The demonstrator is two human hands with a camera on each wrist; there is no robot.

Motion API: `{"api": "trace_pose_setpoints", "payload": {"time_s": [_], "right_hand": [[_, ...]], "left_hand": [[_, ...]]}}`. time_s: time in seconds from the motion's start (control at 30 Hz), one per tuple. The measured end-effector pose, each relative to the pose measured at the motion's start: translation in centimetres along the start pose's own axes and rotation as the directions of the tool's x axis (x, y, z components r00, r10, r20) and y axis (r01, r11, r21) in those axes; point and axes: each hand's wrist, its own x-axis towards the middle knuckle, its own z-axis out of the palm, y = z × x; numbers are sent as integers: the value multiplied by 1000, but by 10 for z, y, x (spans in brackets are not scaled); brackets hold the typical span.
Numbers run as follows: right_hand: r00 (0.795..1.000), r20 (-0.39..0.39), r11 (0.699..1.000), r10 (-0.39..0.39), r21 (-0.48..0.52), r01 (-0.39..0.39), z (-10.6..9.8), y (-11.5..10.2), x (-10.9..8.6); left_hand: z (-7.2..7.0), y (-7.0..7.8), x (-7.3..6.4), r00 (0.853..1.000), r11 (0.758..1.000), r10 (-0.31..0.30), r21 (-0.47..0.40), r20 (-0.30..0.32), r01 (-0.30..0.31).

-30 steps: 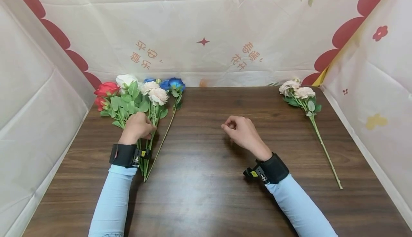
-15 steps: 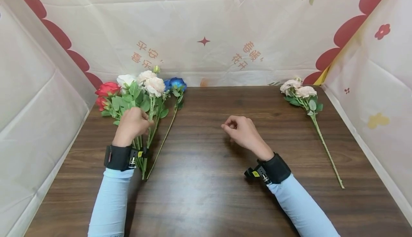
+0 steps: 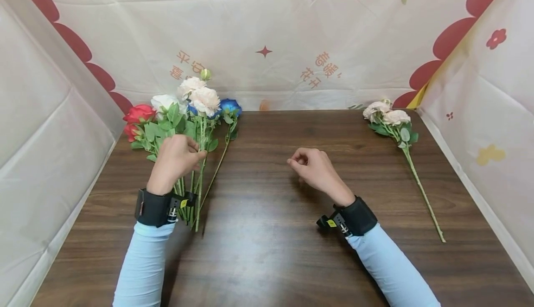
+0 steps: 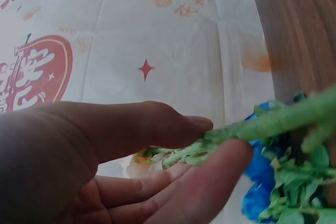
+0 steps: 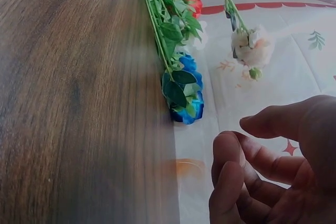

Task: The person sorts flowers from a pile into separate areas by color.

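My left hand (image 3: 173, 161) pinches the green stem (image 4: 283, 121) of an artificial pale pink flower between thumb and fingers. Its two blooms (image 3: 204, 100) and a small green bud stand above the other flowers at the left. In the right wrist view the pale blooms (image 5: 253, 46) hang apart from the pile. Beneath lie red flowers (image 3: 139, 113), a white flower (image 3: 162, 104) and blue flowers (image 3: 231, 106), their stems partly hidden by the hand. My right hand (image 3: 315, 171) holds nothing, its fingers loosely curled over the middle of the table.
Another pale pink flower (image 3: 396, 118) lies alone at the right of the brown wooden table (image 3: 258, 251). A printed white cloth (image 3: 267, 24) rises behind the table and along both sides.
My left hand has raised the pale pink flower out of the pile, its blooms moving up and away from the others. My right hand stays in place.
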Motion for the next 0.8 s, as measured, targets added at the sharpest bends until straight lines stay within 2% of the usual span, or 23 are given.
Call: {"api": "trace_pose_setpoints", "payload": {"time_s": [0.2, 0.4, 0.6, 0.7, 0.8], "right_hand": [[1000, 12, 999, -16, 28, 16, 2, -2, -2], [995, 97, 986, -30, 167, 13, 12, -12, -8], [980, 189, 948, -56, 318, -7, 29, -27, -15], [966, 251, 925, -66, 379, -35, 41, -28, -17], [945, 318, 886, -71, 456, -87, 49, -33, -20]], "left_hand": [[16, 9, 4, 1000, 995, 5, -101, 7, -5], [42, 25, 6, 998, 983, 59, -172, -21, -62], [65, 49, -1, 989, 967, 103, -223, -106, -125], [71, 59, -3, 984, 949, 119, -275, -130, -152], [75, 65, -5, 981, 935, 133, -311, -139, -171]]}}
